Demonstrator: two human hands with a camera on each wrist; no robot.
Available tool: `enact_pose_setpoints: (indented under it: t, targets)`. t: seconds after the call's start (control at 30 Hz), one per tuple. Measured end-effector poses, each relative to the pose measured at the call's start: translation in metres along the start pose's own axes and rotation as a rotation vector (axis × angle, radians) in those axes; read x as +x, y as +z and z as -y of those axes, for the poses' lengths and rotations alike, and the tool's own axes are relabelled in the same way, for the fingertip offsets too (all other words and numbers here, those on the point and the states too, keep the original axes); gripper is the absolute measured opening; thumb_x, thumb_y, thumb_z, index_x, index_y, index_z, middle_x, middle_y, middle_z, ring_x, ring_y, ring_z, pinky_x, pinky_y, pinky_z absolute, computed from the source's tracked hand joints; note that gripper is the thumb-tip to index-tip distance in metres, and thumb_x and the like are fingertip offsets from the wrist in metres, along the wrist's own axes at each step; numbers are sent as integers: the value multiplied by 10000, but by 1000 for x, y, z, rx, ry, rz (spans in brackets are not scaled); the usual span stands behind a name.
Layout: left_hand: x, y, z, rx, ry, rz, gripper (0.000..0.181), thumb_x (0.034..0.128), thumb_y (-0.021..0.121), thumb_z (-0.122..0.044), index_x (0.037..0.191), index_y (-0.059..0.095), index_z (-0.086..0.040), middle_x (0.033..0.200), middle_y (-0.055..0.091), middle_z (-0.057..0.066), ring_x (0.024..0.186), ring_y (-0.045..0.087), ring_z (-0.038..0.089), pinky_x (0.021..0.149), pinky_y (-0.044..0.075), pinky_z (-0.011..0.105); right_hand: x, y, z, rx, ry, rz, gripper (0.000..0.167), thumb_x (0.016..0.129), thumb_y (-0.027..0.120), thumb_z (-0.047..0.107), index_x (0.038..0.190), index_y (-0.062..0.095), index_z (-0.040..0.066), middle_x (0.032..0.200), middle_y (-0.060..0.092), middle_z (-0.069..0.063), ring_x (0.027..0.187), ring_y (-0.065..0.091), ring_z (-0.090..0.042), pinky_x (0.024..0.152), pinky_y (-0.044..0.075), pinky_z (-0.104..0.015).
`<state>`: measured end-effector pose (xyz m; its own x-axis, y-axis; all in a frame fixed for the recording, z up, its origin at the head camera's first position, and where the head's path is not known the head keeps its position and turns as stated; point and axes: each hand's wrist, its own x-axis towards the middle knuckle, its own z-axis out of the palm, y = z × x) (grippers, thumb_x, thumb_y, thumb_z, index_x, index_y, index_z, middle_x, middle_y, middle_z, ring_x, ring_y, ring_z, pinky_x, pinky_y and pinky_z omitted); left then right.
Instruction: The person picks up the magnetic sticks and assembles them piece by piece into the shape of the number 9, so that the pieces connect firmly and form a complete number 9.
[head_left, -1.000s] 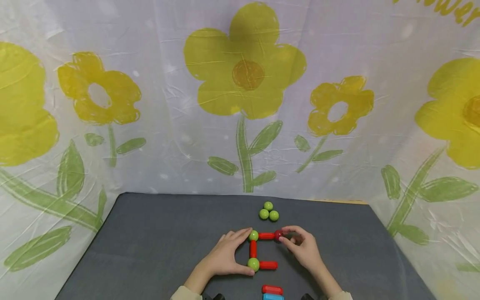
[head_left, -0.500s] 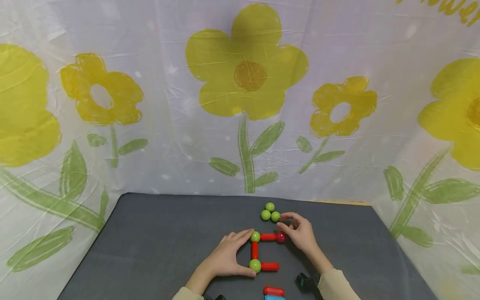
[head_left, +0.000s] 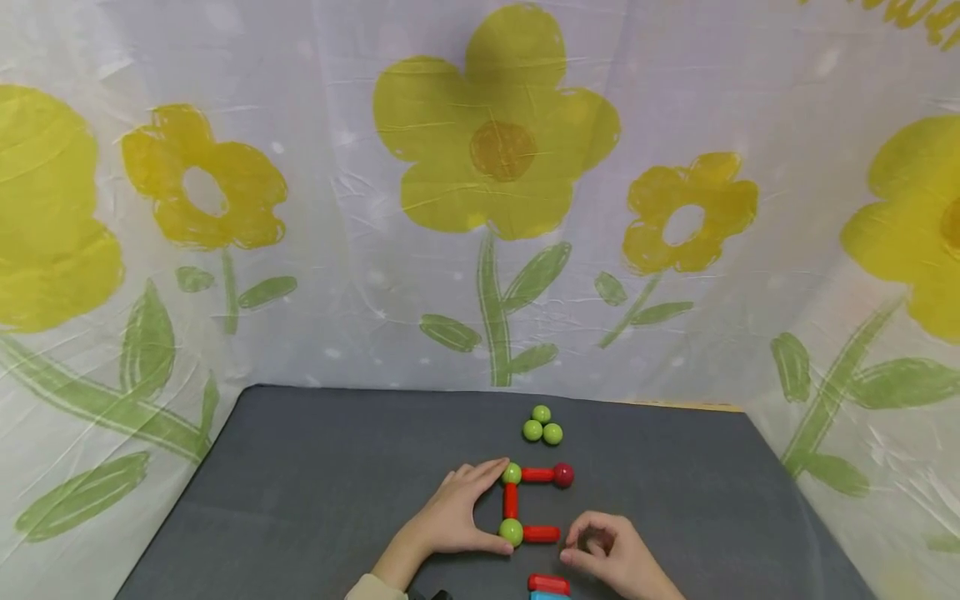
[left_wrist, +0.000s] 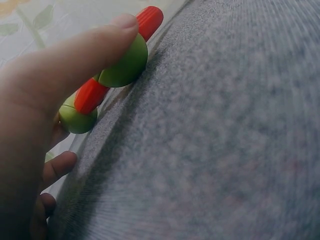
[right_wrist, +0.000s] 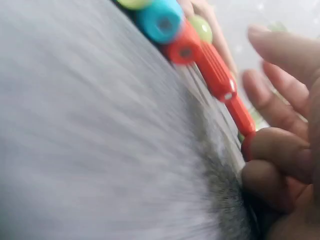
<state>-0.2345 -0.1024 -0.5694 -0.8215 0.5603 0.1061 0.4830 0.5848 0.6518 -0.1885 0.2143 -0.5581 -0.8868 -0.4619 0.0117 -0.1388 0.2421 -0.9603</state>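
Left hand: thumb and forefinger spread wide, holding the frame between them. Thumb on the near ball, forefinger tip at the far ball. Left wrist view: thumb lies over the near ball, other fingers loosely bent beyond it.

Frame lies on the tabletop, in front of the person. Both its balls green, joined by a red side rod. From the far ball a red far rod runs right, ending in a red ball. From the near ball a red near rod runs right, its end free. Shape open on the right side.

Right hand: just beside that free end. Fingers bent, a narrow gap between thumb and forefinger, nothing held.

Near edge of the head view: a loose red rod, with a blue rod right beside it on the person's side, partly cut off. Right wrist view adds a yellow-green piece next to the blue one; too cropped to tell its form.

Beyond the frame: three green balls in a tight cluster. Behind the tabletop, a pale cloth printed with yellow flowers.
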Motion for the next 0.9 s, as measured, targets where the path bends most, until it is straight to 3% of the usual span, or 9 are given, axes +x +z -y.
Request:
enact_pose_setpoints:
  t: [0.1,0.33,0.57,0.9]
  targets:
    - [0,-2,0,-6,-9,9,1149,776,813,-752,1689,330,-249,1695,383,-51,1380,486,284,1120,353,653,-11,2,-1,-31,2,83,145,958,804,160,1069,763,75,820,678,105,498,357,22,465,317,-181]
    - [0,-3,-1,-6,-18,17,1148,779,804,-761,1691,324,-254,1698,375,-65,1330,489,228,1103,376,607,-16,4,-6,-87,-171,136,125,971,781,117,1094,804,123,971,765,69,528,393,87,448,325,-168]
    - [1,-2,0,-2,-12,12,1147,781,812,-749,1691,322,-251,1694,383,-56,1341,491,241,1116,365,631,-14,-1,-9,-72,-201,207,170,973,784,122,1139,808,91,1046,770,65,543,406,96,462,334,-145]
    - [1,0,0,4,-19,13,1151,773,810,-760,1690,326,-259,1690,388,-58,1339,489,233,1102,378,612,-15,3,-6,-70,-264,179,149,968,780,77,1109,810,41,1051,797,-51,568,422,95,468,354,-129]
